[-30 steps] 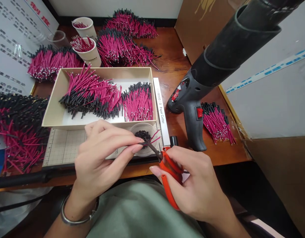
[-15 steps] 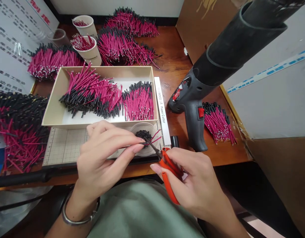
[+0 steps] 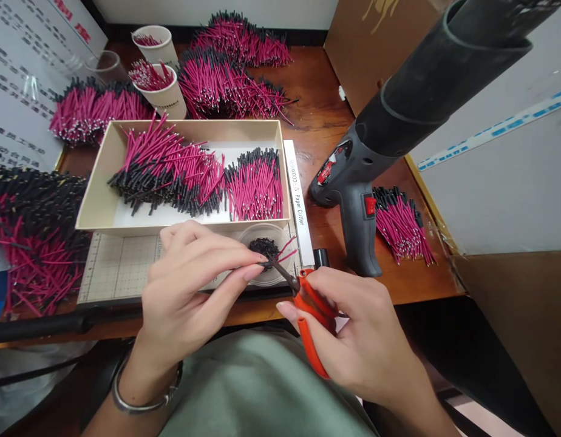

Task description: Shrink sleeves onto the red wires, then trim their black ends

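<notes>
My left hand (image 3: 196,279) pinches a pink wire (image 3: 287,247) with a dark sleeve between thumb and forefinger; its thin pink ends fork out to the right. My right hand (image 3: 360,331) is closed around orange-handled scissors (image 3: 310,312). The dark blades point up-left and meet the wire just beside my left fingertips. Whether the blades are fully closed is hard to see. Beneath the wire and blades is a clear plastic cup (image 3: 248,233) holding small black bits (image 3: 262,246).
A cream box (image 3: 180,227) of black-tipped pink wires sits on a paper cutter (image 3: 300,200). A heat gun (image 3: 357,200) stands at right beside a wire bundle (image 3: 401,227). More wire piles (image 3: 226,85) and paper cups (image 3: 164,94) are behind; a loose heap (image 3: 39,237) lies left.
Both hands stay almost in place. The lower scissor handle sits very slightly lower, and the blades remain at the wire.
</notes>
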A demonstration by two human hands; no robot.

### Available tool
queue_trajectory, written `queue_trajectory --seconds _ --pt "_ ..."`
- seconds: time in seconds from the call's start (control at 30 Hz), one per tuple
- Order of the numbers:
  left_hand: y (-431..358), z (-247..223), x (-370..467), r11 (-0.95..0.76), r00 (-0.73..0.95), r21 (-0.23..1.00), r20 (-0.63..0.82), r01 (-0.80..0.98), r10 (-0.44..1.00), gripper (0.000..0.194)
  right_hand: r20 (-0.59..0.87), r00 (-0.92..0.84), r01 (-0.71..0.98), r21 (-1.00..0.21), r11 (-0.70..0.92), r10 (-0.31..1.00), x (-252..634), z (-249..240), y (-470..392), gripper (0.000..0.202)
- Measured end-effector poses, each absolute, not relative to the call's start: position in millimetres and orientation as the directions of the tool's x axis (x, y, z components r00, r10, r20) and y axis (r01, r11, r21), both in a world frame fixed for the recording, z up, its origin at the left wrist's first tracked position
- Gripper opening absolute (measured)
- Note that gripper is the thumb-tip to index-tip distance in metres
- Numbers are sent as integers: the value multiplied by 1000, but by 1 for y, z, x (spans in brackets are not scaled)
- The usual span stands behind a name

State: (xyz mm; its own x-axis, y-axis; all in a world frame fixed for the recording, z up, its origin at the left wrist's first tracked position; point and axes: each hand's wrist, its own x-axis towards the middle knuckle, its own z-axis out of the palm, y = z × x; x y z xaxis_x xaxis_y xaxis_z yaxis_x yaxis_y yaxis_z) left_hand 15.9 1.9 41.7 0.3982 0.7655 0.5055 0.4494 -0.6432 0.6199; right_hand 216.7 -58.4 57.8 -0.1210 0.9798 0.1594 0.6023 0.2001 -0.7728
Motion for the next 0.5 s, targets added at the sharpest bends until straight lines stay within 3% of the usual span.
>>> queue_trajectory --seconds 0.5 --pt "2 41 15 -661 444 598 493 452 749 13 160 -121 584 -786 200 980 218 58 -60 44"
